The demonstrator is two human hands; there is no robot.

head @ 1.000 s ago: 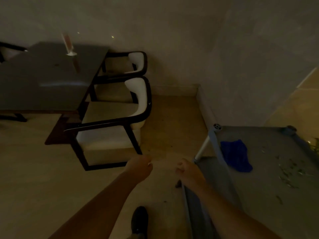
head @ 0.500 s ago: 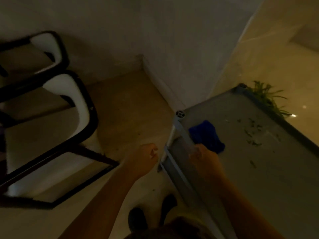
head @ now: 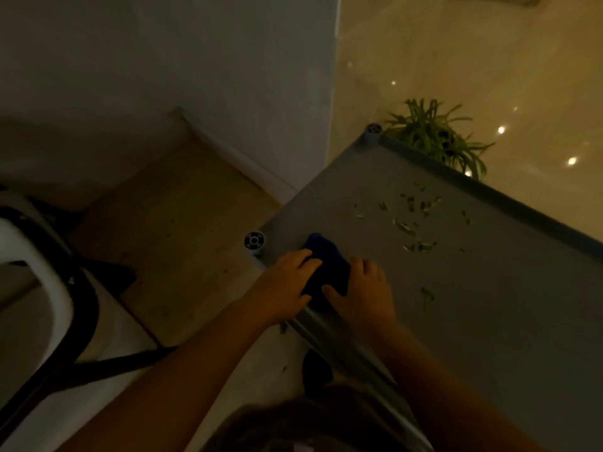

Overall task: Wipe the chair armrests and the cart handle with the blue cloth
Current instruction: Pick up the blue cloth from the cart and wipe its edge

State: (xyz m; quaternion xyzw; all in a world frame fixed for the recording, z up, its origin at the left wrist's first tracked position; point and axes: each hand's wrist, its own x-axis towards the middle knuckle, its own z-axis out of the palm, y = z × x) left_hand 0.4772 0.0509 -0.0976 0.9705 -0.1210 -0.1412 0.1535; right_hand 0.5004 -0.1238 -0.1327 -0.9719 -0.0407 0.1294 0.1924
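Note:
The blue cloth (head: 326, 265) lies crumpled on the near left corner of the grey cart's top shelf (head: 456, 288). My left hand (head: 287, 282) rests on the cloth's left side, fingers laid over it. My right hand (head: 365, 291) presses against its right side, fingers curled on the fabric. The cart handle (head: 332, 334), a grey bar, runs along the shelf's near edge under both wrists. The white chair with black armrests (head: 78, 308) stands at the far left, partly cut off by the frame edge.
Green leaf scraps (head: 414, 223) lie scattered on the cart shelf. A potted green plant (head: 434, 135) stands behind the cart's far corner. A wall corner (head: 329, 125) and its baseboard sit close to the cart's left side. A dark shoe (head: 316, 370) shows below the handle.
The view swung right and down, from the chairs to the cart. Both hands moved forward over the handle onto the blue cloth, one on either side.

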